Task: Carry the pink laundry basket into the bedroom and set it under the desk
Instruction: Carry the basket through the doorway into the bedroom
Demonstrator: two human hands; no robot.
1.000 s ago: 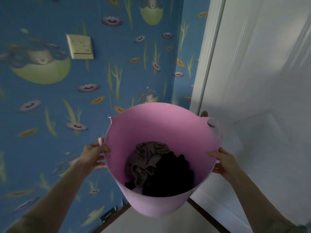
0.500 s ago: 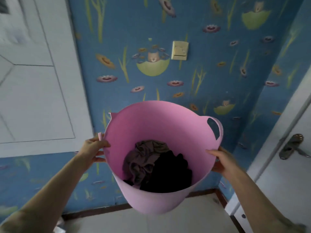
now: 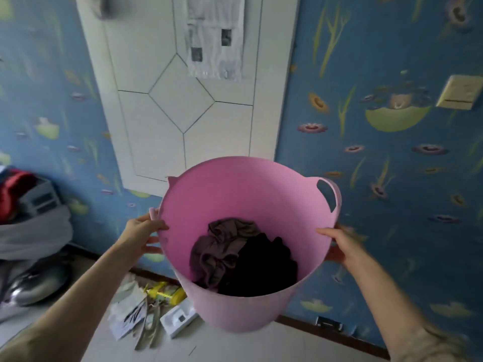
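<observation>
I hold the pink laundry basket [image 3: 235, 189] up in front of me, off the floor. It is a round soft tub with a loop handle on its right rim. Inside lie a brown garment [image 3: 222, 246] and a black garment [image 3: 264, 267]. My left hand [image 3: 142, 235] grips the left rim, thumb on the inside. My right hand [image 3: 342, 245] grips the right rim below the loop handle. No desk is in view.
Straight ahead is a blue patterned wall with a white panelled door or panel [image 3: 183, 100] and a light switch [image 3: 461, 92] at right. Papers, a yellow item and a white tray [image 3: 179, 318] litter the floor below the basket. Grey bedding and a red item [image 3: 31, 226] sit at left.
My view has swung to the left: the white door and its handle at right have left the frame, the white panel is now centred, and floor clutter has appeared. Both hands keep their grip.
</observation>
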